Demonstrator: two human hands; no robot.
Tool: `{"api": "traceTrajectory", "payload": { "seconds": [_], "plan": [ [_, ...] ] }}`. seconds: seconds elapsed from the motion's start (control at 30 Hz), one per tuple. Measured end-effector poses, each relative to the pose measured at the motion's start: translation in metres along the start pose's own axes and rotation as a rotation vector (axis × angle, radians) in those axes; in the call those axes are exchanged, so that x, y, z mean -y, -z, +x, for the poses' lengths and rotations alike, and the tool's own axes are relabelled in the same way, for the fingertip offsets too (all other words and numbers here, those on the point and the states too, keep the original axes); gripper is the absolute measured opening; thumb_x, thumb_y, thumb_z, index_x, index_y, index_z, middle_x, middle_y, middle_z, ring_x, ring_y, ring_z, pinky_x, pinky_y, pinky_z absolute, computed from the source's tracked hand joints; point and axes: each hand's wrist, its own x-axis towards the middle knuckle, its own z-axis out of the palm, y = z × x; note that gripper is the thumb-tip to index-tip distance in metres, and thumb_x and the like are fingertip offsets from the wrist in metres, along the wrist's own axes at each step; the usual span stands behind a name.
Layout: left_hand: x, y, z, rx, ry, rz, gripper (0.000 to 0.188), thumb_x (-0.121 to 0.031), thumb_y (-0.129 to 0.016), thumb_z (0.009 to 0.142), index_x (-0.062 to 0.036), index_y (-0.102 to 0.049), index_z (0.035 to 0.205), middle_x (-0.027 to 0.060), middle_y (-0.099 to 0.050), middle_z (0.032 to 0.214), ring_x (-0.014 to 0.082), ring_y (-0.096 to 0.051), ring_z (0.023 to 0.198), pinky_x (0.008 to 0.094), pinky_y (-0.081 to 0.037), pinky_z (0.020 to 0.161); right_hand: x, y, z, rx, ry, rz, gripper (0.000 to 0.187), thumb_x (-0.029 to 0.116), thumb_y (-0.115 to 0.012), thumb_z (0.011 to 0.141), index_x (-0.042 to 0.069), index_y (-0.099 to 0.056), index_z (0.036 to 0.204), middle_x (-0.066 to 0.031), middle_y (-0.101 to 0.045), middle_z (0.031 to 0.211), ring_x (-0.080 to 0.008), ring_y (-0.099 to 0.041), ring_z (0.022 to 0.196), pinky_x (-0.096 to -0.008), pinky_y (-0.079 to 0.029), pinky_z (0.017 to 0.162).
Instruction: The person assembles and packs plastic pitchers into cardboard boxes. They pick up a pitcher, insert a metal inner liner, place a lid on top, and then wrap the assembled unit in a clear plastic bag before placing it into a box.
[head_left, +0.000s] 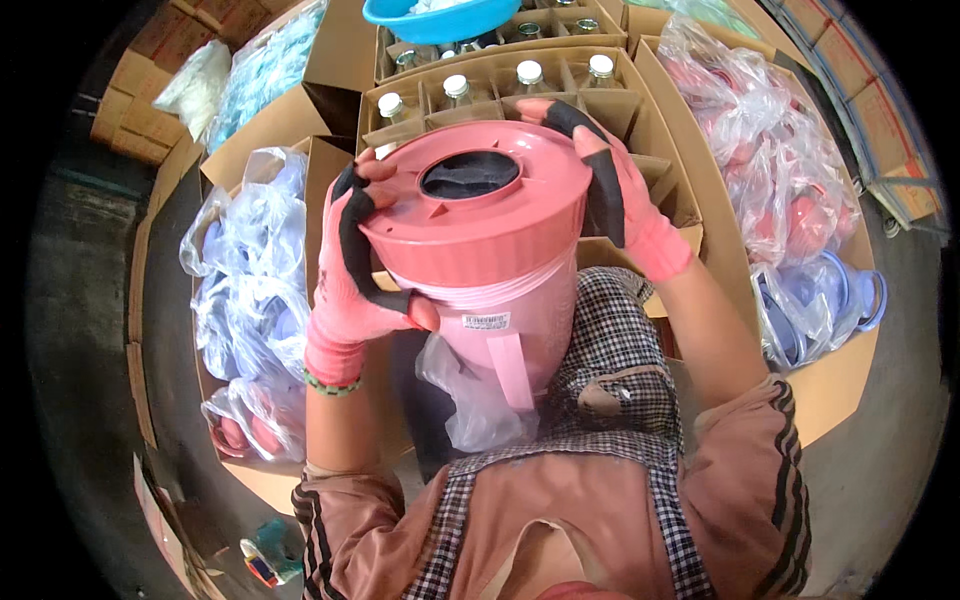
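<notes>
Between hands (345, 265) (622, 200), jug (478, 255) steep, red-end up

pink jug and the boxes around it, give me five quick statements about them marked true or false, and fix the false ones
1. The left grip and right grip both touch the pink jug. True.
2. The handle is on the jug's far side, away from the person. False: it is on the near side, toward the checked apron.
3. White-capped bottles stand in a divided cardboard box beyond the jug. True.
4. The lid is blue. False: it is pink, with a dark round centre.
5. A blue basin is at the upper edge of the picture. True.
</notes>
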Motion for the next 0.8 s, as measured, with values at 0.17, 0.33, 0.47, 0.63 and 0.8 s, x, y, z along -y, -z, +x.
{"api": "traceTrajectory", "payload": {
  "seconds": [0.17,0.33,0.47,0.63,0.8],
  "plan": [
    [-0.001,0.016,0.005,0.181,-0.001,0.061,0.088,-0.048,-0.080,0.041,0.0005,-0.044,0.105,0.0164,-0.049,0.106,0.0353,-0.042,0.108,0.0474,-0.028,0.096,0.049,-0.006,-0.019,0.303,0.330,-0.952,0.069,0.035,-0.071,0.064,0.004,-0.044,0.119,-0.0151,-0.041,0.123,-0.0325,-0.032,0.120,-0.0375,-0.029,0.098],
    [0.000,0.012,-0.003,0.114,-0.121,0.165,0.082,-0.039,-0.080,0.047,0.0018,-0.044,0.108,0.0141,-0.054,0.101,0.0338,-0.046,0.101,0.0468,-0.029,0.095,0.048,0.000,-0.025,0.308,0.409,-1.070,0.068,0.034,-0.078,0.053,0.003,-0.049,0.106,-0.0148,-0.048,0.111,-0.0371,-0.040,0.112,-0.0434,-0.032,0.094],
    [0.019,0.008,-0.015,0.089,-0.130,-0.025,0.081,-0.041,-0.078,0.053,0.0019,-0.042,0.111,0.0136,-0.053,0.100,0.0317,-0.046,0.102,0.0431,-0.029,0.094,0.045,-0.004,-0.017,0.412,0.375,-1.223,0.064,0.034,-0.076,0.055,-0.001,-0.050,0.102,-0.0187,-0.047,0.111,-0.0366,-0.044,0.106,-0.0443,-0.034,0.092],
    [0.037,-0.006,-0.019,-0.255,0.334,-0.580,0.059,-0.045,-0.060,0.074,-0.0027,-0.043,0.112,0.0104,-0.044,0.115,0.0222,-0.041,0.110,0.0362,-0.030,0.097,0.020,0.003,-0.006,0.040,0.404,-0.707,0.060,0.032,-0.066,0.071,0.004,-0.041,0.118,-0.0129,-0.044,0.118,-0.0226,-0.043,0.109,-0.0319,-0.034,0.093],
    [0.062,-0.043,-0.025,-0.362,0.447,-0.578,0.059,-0.047,-0.050,0.081,-0.0042,-0.034,0.119,0.0080,-0.040,0.119,0.0189,-0.040,0.110,0.0326,-0.033,0.095,-0.045,0.006,0.010,-0.219,-0.069,-0.099,0.058,0.047,-0.046,0.084,0.003,-0.036,0.120,-0.0040,-0.044,0.108,-0.0126,-0.040,0.101,-0.0247,-0.031,0.091]
  ]
}}
